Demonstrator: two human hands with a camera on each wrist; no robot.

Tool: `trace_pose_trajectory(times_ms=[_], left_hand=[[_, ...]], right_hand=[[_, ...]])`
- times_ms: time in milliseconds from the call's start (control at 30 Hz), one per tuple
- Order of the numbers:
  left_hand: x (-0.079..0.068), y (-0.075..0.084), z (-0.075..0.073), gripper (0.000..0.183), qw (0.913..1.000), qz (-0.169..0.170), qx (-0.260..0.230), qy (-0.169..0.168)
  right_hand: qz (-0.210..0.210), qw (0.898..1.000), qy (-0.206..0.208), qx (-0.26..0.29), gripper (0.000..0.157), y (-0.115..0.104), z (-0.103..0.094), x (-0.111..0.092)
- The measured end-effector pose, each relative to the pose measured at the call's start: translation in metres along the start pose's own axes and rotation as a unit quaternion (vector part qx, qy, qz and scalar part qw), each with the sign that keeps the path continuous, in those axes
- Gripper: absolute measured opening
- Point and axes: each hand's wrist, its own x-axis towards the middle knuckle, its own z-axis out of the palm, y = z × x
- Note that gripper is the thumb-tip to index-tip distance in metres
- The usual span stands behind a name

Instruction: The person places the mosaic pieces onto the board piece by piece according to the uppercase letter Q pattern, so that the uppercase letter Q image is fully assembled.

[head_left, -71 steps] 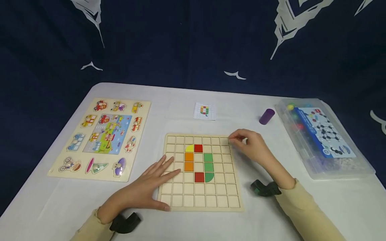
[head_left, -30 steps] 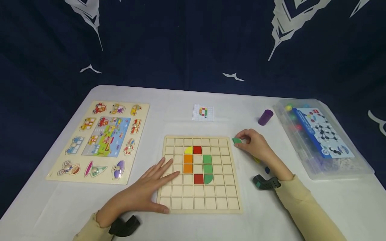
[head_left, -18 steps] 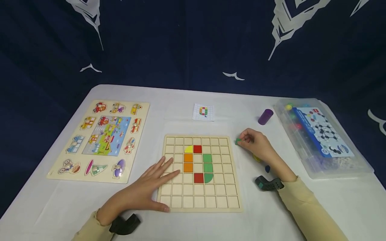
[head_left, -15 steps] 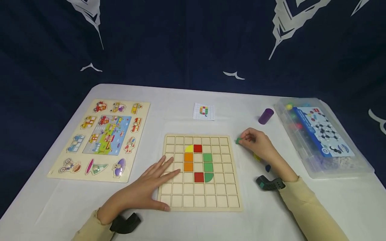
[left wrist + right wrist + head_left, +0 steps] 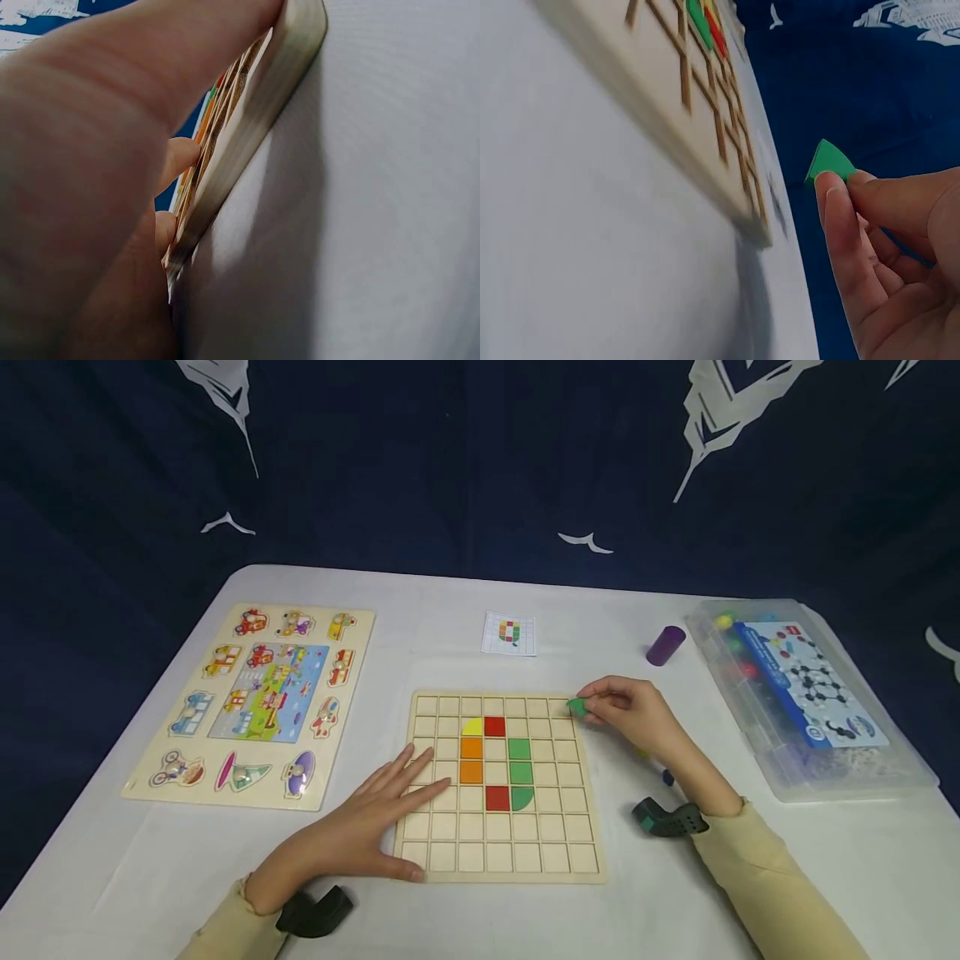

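A wooden grid board lies on the white table, with red, orange, yellow and green tiles set in some of its squares. My left hand rests spread on the board's left edge, fingers straight, thumb at the near left corner. At the far right corner of the board, my right hand pinches a green quarter-round tile between thumb and fingertips. In the head view that tile overlaps the board's corner. A yellow piece and a dark blue piece lie partly hidden beneath the right hand and wrist.
Behind the board lies a small pattern card with a coloured figure. A purple cylinder stands near a clear plastic case on the right. To the left is a vehicle picture puzzle.
My right hand has picked up the green tile beside the board, turned it in the fingertips, and brought it left to the board's far right corner. The left hand has stayed in place.
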Motion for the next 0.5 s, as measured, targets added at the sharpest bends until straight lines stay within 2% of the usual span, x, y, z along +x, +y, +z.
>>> trace_pose_trajectory(times_ms=[233,400,500], left_hand=[[0.0,0.001,0.0,0.1,1.0,-0.004,-0.003,-0.002],[0.0,0.001,-0.001,0.101,0.9999,-0.009,0.002,-0.008],[0.001,0.001,-0.002,0.101,0.9999,-0.01,0.0,-0.01]], right_hand=[[-0.027,0.999,-0.021,-0.036,0.016,-0.017,0.018,0.001],[-0.031,0.997,-0.067,-0.004,0.02,-0.024,0.035,0.001],[-0.062,0.994,-0.09,-0.017,0.022,-0.028,0.044,0.002]])
